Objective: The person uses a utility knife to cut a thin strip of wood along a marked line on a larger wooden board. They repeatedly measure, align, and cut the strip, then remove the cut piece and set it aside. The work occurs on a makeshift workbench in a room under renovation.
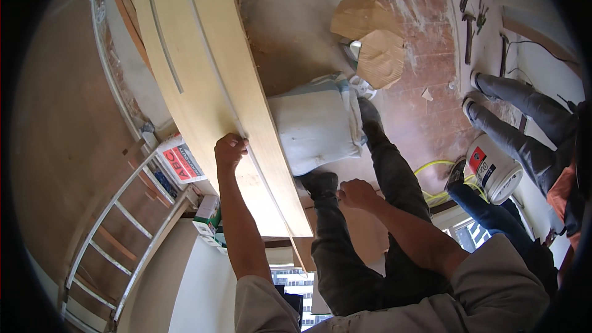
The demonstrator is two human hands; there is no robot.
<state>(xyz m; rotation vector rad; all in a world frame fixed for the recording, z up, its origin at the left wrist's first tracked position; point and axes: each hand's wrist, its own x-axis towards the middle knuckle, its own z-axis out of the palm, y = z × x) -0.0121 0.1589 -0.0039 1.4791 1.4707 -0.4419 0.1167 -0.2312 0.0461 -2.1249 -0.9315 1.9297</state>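
A long pale wooden board (203, 80) stretches from the far left toward me. Along its length lies a long thin grey strip (213, 61), which looks like metal. My left hand (231, 150) is closed at the strip, thumb and fingertips pinching its edge. A shorter grey strip (161, 37) lies farther left on the same board. My right hand (359, 193) is closed in front of my legs, to the right of the board; anything inside it is hidden.
A full white sack (317, 124) stands against the board's right side. Brown cardboard pieces (380, 58) lie beyond it. To the left are a metal ladder (132, 222) and a printed bag (180, 159). Other people stand at right beside a white bucket (493, 168); a hammer (468, 37) lies farther off.
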